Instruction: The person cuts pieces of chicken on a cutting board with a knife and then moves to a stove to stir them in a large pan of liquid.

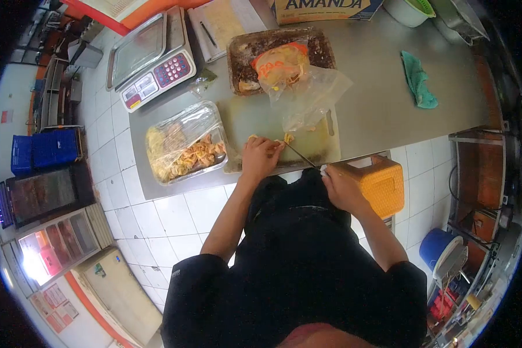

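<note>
The knife [300, 155] is held in the right hand [340, 187], which is closed around the handle; the blade is directed across the cutting board [246, 119] toward the left hand [263, 154]. The left hand is lowered to the board with fingers bent; whether anything is gripped cannot be told. A small yellow food piece [289, 138] is seen near its fingertips, by the blade tip. The board is placed on the tabletop [383, 93], beside a film-covered tray [224, 141] of cut food.
</note>
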Tool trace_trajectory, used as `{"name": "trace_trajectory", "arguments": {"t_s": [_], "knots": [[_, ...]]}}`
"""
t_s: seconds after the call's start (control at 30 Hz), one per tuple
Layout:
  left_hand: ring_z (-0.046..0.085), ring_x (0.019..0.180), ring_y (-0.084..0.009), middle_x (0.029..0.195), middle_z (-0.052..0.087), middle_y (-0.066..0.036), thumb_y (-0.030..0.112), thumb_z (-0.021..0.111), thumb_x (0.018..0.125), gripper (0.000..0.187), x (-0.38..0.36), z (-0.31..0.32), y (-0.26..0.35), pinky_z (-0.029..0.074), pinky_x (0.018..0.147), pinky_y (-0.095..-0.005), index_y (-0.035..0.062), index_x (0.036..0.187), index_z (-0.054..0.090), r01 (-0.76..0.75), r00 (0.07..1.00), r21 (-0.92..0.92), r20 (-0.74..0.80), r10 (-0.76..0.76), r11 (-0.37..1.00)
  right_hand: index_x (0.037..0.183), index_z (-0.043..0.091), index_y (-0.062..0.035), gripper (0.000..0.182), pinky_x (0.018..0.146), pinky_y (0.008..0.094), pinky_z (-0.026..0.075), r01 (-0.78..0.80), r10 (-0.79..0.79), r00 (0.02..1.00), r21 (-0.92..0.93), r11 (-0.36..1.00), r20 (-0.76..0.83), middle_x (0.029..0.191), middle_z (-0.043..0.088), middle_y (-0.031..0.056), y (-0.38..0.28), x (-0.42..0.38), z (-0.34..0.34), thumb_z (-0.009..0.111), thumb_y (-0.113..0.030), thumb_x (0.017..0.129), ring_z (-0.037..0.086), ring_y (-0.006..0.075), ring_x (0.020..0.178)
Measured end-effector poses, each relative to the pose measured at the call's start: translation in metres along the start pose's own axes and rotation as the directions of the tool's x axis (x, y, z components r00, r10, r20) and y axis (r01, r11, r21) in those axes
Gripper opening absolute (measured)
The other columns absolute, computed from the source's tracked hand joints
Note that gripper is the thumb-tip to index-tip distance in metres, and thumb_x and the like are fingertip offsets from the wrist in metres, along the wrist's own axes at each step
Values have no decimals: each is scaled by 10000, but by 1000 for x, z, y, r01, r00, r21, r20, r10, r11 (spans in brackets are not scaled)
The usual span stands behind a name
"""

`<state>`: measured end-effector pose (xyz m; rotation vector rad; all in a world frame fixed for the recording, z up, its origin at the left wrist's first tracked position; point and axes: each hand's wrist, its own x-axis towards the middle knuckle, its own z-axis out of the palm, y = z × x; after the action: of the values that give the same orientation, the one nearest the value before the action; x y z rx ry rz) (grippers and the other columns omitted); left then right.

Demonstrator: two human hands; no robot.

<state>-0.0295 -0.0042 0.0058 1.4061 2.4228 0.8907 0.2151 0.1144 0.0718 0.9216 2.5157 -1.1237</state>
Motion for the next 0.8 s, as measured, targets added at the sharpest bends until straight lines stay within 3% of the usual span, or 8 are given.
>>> {"name": "trace_trajectory", "arguments": {"t_s": [0.13, 0.3, 0.4, 0.63, 0.8], "knots": [[592, 853, -256, 814, 655, -35, 302, 726, 806, 155, 2, 0, 7, 420, 753, -390, 148, 789, 737, -6, 999, 86, -36, 9, 996, 1186, 429, -66, 294, 748, 605, 448, -51, 61, 996, 136, 989, -68, 880, 621, 341, -6, 25, 18, 395, -297, 1009, 599, 519, 850], [583, 810, -254, 743, 635, -24, 265, 738, 781, 113, 2, 3, 6, 412, 734, -393, 156, 757, 726, -42, 993, 89, -110, 52, 995, 1385, 373, -153, 391, 819, 598, 444, -49, 79, 986, 196, 979, -147, 932, 625, 336, -25, 35, 16, 390, -253, 1007, 587, 524, 916], [579, 809, -248, 726, 628, -18, 239, 738, 767, 84, -1, 8, 2, 408, 731, -391, 157, 752, 725, -41, 992, 66, -117, 49, 997, 1445, 331, -198, 441, 825, 594, 452, 36, -38, 999, 160, 987, 7, 941, 627, 330, -38, 30, 12, 384, -233, 1008, 590, 524, 913], [574, 845, -237, 750, 630, -7, 218, 739, 742, 73, -3, 14, 1, 390, 766, -392, 147, 750, 723, 0, 990, 50, -141, 7, 999, 1453, 351, -210, 453, 786, 592, 466, 63, -68, 997, 172, 983, 27, 934, 624, 335, -22, 45, 38, 391, -205, 1001, 601, 519, 870], [575, 843, -238, 765, 638, -4, 222, 741, 739, 79, -4, 14, 0, 390, 772, -392, 151, 768, 724, 2, 991, 52, -136, 5, 999, 1467, 336, -230, 478, 763, 580, 475, 152, -144, 988, 189, 970, -53, 902, 632, 325, -27, 72, 48, 405, -204, 995, 609, 508, 830]]}}
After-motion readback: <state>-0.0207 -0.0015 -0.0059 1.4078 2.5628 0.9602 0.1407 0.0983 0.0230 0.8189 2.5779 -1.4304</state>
